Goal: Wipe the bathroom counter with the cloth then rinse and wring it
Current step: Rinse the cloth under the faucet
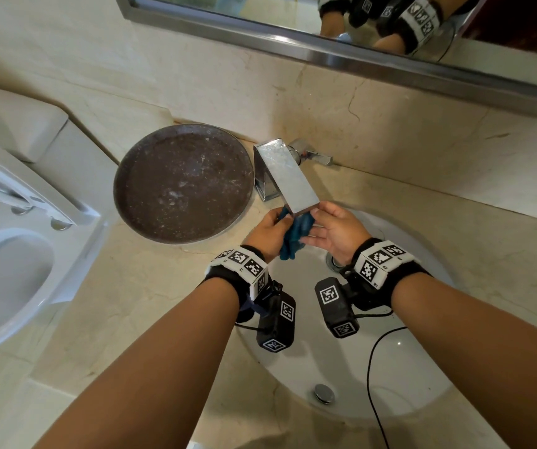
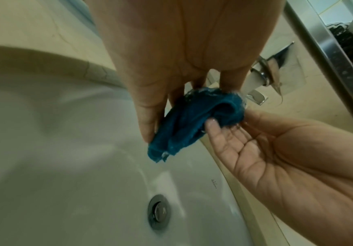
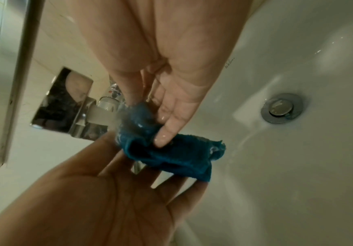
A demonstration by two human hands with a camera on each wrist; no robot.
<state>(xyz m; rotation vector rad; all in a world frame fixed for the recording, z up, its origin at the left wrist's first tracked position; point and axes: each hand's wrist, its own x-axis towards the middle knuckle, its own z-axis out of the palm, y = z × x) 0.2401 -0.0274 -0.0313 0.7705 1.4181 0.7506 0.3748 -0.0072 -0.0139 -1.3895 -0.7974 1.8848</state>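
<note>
Hanging under the square chrome faucet, the blue cloth is bunched into a loose roll whose long axis runs from the spout mouth down and toward the person, its free lower end pointing into the white sink. Water from the spout lands on the cloth's upper end (the splash shows in both wrist views). The left hand grasps the cloth: in the left wrist view its thumb lies along one side and its fingers sit behind the top fold. The right hand is released, palm turned up and fingers nearly straight, with a wet fingertip touching the cloth's side; it grips nothing.

Both hands are over the back part of the basin, just in front of the faucet's edge. The drain lies just beside the right wrist, and the overflow fitting sits on the near wall of the bowl, with open basin between. On the beige counter to the left, a round dark tray lies close beside the faucet base and near the left hand. A toilet stands beyond the counter's left end, and a mirror runs along the wall above.
</note>
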